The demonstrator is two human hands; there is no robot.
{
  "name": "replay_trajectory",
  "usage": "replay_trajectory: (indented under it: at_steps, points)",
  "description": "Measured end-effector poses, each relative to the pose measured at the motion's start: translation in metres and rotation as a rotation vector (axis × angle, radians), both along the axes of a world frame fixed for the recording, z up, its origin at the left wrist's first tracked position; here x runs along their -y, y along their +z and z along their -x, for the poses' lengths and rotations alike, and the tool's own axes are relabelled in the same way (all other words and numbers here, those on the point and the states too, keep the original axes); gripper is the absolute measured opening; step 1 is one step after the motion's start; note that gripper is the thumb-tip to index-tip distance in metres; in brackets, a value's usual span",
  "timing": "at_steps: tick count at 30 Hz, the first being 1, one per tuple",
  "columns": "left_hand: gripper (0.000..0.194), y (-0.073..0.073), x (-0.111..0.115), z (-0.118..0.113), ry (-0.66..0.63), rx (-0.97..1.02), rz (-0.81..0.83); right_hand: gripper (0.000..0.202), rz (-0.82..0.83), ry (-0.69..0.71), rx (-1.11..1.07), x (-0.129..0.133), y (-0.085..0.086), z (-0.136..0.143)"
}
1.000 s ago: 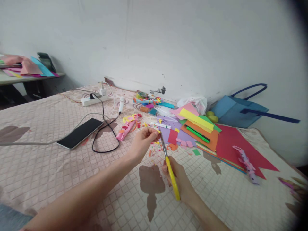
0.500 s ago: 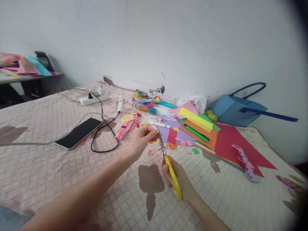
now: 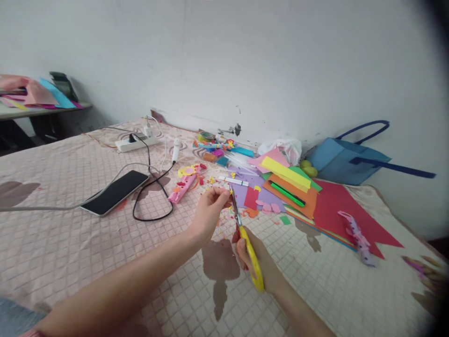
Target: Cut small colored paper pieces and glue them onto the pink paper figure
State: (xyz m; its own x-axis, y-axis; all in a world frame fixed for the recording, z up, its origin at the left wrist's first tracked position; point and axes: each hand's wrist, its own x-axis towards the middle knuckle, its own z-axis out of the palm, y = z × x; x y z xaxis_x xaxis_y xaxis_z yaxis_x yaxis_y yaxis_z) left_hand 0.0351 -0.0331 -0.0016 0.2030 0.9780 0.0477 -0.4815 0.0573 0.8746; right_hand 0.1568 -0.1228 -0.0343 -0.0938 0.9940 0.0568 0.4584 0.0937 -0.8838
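Observation:
My right hand [image 3: 255,255] is closed round the yellow handles of a pair of scissors [image 3: 249,248], whose blades point up and away from me. At the blade tips, my left hand [image 3: 212,206] pinches a tiny piece of yellow paper [image 3: 230,191], mostly hidden by the fingers. Small paper scraps [image 3: 228,216] lie scattered on the cloth just below the blades. Beyond them are a purple sheet [image 3: 238,194], a red paper piece [image 3: 251,198] and pink rounded cutouts [image 3: 270,207].
On the left lie a black-screened phone [image 3: 115,193], cables and a white power strip [image 3: 137,142]. A pink decorated strip [image 3: 184,187] is beyond my left hand. Coloured sheets with a green pen [image 3: 287,194], red paper [image 3: 345,213] and a blue bag [image 3: 347,161] occupy the right.
My left hand has shifted and turned slightly at the scissor tips. The scissors stay almost in place, with a small movement of the right fingers.

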Motion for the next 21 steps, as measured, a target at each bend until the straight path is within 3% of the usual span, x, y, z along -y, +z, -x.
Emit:
replay_trajectory:
  at_steps: [10, 21]
  points:
    - [0.017, 0.000, 0.003, -0.004, 0.056, 0.034, 0.023, 0.042, -0.018, -0.104, 0.041, -0.001, 0.010, 0.008]
    - [0.016, -0.003, 0.003, -0.004, 0.051, 0.034, 0.017, 0.042, 0.061, -0.095, 0.001, 0.000, 0.008, 0.006]
